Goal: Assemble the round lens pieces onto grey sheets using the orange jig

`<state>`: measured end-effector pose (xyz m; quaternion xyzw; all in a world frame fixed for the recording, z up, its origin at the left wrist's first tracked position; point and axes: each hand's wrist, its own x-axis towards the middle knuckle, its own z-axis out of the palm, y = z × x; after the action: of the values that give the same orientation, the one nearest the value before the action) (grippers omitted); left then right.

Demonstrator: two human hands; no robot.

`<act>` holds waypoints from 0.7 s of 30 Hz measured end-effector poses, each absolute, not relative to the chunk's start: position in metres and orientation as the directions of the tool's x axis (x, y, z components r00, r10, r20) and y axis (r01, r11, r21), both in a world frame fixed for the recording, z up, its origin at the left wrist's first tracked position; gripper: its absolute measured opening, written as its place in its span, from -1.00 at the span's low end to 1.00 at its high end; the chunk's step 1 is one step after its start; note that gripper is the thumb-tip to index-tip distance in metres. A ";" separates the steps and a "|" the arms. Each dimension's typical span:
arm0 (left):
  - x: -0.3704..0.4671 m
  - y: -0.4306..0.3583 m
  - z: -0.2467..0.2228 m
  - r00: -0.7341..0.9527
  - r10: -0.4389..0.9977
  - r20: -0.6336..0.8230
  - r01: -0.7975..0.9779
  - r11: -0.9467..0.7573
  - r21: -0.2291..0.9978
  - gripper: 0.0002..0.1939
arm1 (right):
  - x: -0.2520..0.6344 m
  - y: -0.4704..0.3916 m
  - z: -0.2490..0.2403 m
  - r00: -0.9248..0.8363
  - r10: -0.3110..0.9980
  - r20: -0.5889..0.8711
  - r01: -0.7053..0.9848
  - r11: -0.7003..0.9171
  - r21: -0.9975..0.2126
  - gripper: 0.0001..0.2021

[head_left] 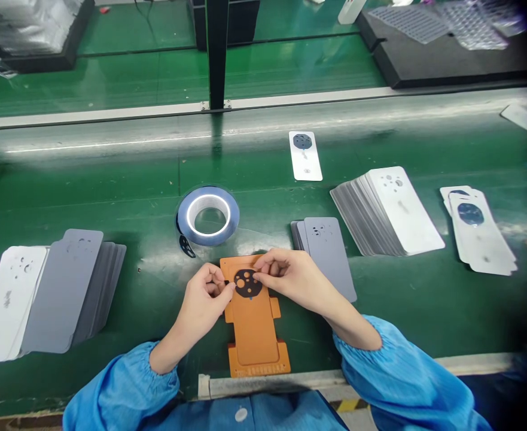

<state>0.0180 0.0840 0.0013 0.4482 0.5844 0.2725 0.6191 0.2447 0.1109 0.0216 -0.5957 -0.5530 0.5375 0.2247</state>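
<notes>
An orange jig plate (pixel 255 335) lies lengthwise before me on the green bench. Over its upper part is a black round sticker (pixel 247 284) with several holes cut in it. The thumb and forefinger of my left hand (pixel 207 297) pinch a small dark tab at the sticker's left edge. From the other side, my right hand (pixel 285 272) is closed in a pinch at the sticker's upper right edge. Whether the sticker lies flat on the jig or slightly above it I cannot tell. Just beyond the jig rests a roll of blue film (pixel 208 215), a similar black sticker (pixel 186 246) at its loose end.
Grey panels (pixel 330 257) lie right of the jig, near my right forearm. A fanned stack of white panels (pixel 402 209) and several stickered panels (pixel 483 230) are farther right. Grey and white panels (pixel 61 293) stand left. A black post (pixel 217 54) rises behind.
</notes>
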 end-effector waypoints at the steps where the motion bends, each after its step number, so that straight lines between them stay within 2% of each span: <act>1: 0.019 0.084 0.001 0.163 0.865 -0.476 0.194 0.444 0.875 -0.74 | 0.244 0.111 0.021 -0.187 0.902 -0.389 0.420 -0.285 -0.862 -0.87; 15: 0.022 0.086 0.005 0.134 0.858 -0.496 0.257 0.453 0.854 -0.70 | 0.252 0.113 0.021 -0.228 0.902 -0.365 0.449 -0.235 -0.862 -0.84; 21: 0.023 0.085 0.006 0.135 0.863 -0.487 0.262 0.443 0.857 -0.70 | 0.274 0.120 0.032 -0.257 0.846 -0.467 0.383 -0.354 -0.853 -0.71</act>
<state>0.0235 0.0854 0.0059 0.4633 0.6071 0.2527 0.5940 0.2743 0.1204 0.0316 -0.5765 -0.5329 0.5871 0.1973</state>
